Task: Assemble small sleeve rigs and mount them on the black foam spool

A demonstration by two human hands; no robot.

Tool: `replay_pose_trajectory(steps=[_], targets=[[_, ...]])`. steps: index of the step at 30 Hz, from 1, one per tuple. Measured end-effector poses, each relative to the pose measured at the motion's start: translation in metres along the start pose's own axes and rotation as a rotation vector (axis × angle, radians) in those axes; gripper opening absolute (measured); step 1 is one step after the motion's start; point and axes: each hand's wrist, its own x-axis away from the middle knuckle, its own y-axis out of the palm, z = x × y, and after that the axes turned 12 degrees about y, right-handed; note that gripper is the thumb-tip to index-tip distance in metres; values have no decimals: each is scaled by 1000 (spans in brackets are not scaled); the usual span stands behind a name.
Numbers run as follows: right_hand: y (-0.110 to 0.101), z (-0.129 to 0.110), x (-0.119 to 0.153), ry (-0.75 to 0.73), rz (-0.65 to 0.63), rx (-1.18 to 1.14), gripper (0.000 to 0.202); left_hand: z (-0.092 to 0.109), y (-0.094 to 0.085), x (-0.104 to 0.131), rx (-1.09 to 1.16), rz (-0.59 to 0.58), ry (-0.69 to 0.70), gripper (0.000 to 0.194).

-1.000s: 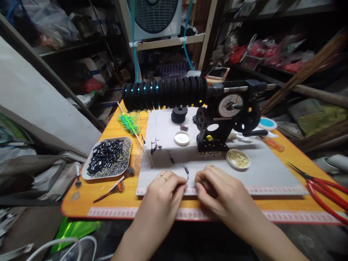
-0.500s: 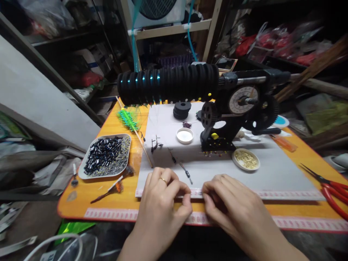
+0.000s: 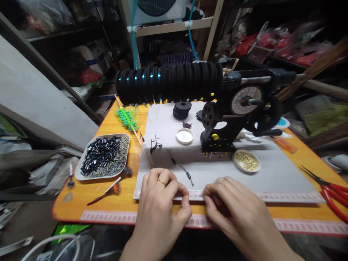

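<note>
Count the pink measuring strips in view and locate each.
2: an upper strip along the front of the grey board, and a lower strip along the front of the orange table. The hands hide parts of both.

Below the left hand's grip (image 3: 164, 201) spreads an orange tabletop (image 3: 122, 201). Well left of the grip, a white panel (image 3: 40, 90) slants beside dark shelving (image 3: 54, 34) heaped with plastic bags (image 3: 51, 14). Straight beyond the grip, a pale frame (image 3: 174, 27) bears what may be a fan (image 3: 157, 8). Beyond it rightward, a rough wooden pole (image 3: 315, 69) slants near red packets (image 3: 268, 41); the light is dim.
</note>
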Motion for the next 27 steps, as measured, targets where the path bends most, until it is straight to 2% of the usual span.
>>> replay_pose_trajectory(steps=[6,12,27], targets=[[-5,5,4,38,-18,-2,13,-3,4,3,-54,58,60,13],[-9,8,7,78,-20,-13,13,-5,5,3,-69,63,102,14],[-8,10,10,99,-15,-51,13,-3,4,1,-71,57,100,14]])
